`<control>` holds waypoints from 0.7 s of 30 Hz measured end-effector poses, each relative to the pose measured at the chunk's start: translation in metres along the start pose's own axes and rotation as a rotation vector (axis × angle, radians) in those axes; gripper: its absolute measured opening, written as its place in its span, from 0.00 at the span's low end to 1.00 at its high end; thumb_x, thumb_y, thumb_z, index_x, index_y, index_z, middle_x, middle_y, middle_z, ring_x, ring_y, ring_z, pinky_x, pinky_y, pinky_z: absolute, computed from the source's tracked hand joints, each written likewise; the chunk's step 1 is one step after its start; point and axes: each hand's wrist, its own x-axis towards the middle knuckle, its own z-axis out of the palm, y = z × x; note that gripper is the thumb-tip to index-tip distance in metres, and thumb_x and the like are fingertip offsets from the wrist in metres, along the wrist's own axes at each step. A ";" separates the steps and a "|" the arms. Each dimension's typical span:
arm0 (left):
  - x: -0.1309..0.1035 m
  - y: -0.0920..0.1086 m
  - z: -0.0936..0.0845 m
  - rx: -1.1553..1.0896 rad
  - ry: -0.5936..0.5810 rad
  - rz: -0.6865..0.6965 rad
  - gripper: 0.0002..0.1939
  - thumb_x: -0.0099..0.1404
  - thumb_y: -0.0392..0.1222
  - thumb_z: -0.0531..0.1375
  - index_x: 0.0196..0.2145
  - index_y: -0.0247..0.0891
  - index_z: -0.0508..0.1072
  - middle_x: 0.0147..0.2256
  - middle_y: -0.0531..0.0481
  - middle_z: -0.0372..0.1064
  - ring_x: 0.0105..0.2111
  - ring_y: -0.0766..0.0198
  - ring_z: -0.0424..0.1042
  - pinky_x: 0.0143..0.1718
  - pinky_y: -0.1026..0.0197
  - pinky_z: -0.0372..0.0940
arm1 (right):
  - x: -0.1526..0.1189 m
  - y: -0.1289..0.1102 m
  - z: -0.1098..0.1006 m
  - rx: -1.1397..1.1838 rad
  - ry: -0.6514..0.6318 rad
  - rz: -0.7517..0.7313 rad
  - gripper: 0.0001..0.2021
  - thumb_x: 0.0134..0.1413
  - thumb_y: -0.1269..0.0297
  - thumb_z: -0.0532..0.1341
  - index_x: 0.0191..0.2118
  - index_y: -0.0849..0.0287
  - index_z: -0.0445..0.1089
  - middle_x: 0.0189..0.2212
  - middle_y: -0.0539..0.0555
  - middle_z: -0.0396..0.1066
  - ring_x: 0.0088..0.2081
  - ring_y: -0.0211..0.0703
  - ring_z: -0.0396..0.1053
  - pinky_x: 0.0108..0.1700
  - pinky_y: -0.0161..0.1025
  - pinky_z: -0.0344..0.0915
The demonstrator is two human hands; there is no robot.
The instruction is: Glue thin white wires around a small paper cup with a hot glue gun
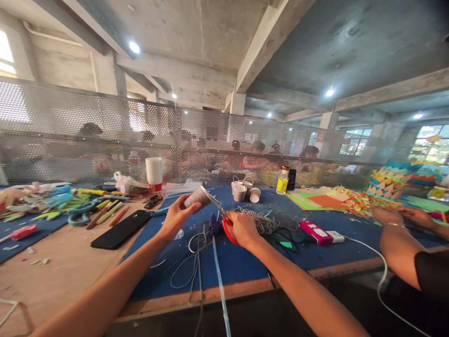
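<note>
My left hand point(175, 215) is closed around a grey cup point(196, 196), which looks wrapped in cord and tilts with its rim to the right. In my right hand point(244, 228) are red-handled scissors point(229, 232); their blades reach up to the cup's rim. Whether the blades are apart is too small to tell. Beneath and beside my hands, loose grey cord point(267, 223) lies in a tangle on the blue mat point(242, 264). Several small cups point(240, 192) stand just behind, one of them lying on its side.
A black phone point(121, 229) and pens point(108, 213) lie at the left, with a stack of paper cups point(154, 174) behind. Right of me are a yellow-labelled bottle point(282, 182), a pink device point(315, 232) with a white cable point(380, 262), coloured paper point(324, 202) and another person's hands point(387, 216).
</note>
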 end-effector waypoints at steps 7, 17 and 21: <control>0.003 -0.008 -0.003 0.082 -0.027 0.057 0.33 0.54 0.57 0.69 0.52 0.34 0.74 0.42 0.45 0.78 0.41 0.51 0.76 0.44 0.53 0.68 | 0.002 0.002 0.003 0.010 0.011 -0.020 0.16 0.68 0.53 0.54 0.45 0.58 0.72 0.41 0.58 0.80 0.43 0.52 0.79 0.43 0.40 0.65; 0.000 -0.006 0.000 0.122 -0.059 0.107 0.31 0.56 0.56 0.68 0.52 0.36 0.73 0.43 0.45 0.76 0.42 0.52 0.75 0.45 0.53 0.68 | 0.002 0.003 0.005 0.036 0.040 -0.014 0.15 0.68 0.52 0.54 0.46 0.58 0.71 0.42 0.58 0.80 0.44 0.51 0.78 0.44 0.39 0.65; 0.001 -0.006 0.000 0.115 -0.042 0.109 0.30 0.55 0.56 0.69 0.51 0.37 0.73 0.43 0.46 0.76 0.42 0.51 0.75 0.45 0.52 0.68 | 0.001 0.001 0.002 0.018 0.038 -0.005 0.14 0.67 0.53 0.55 0.44 0.56 0.72 0.40 0.57 0.80 0.43 0.51 0.79 0.43 0.39 0.64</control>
